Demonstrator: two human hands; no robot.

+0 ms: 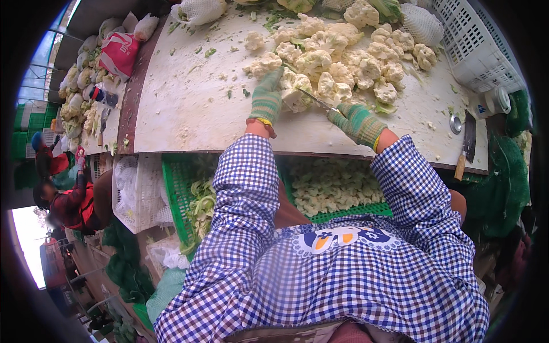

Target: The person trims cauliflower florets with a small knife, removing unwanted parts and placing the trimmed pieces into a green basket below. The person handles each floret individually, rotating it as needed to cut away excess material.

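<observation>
My left hand, in a green striped knitted glove, grips the left side of a cauliflower piece at the near edge of the pile; its fingertips are partly hidden. In my right hand, gloved the same way, is a knife, its blade pointing up and left with the tip against that piece. Beyond both hands a heap of cauliflower florets covers the far middle of the white tabletop.
Green crates with trimmings and florets stand below the table edge. A white basket is at the far right, near a cleaver and a metal lid. At left, a person in a red vest works near another cauliflower pile.
</observation>
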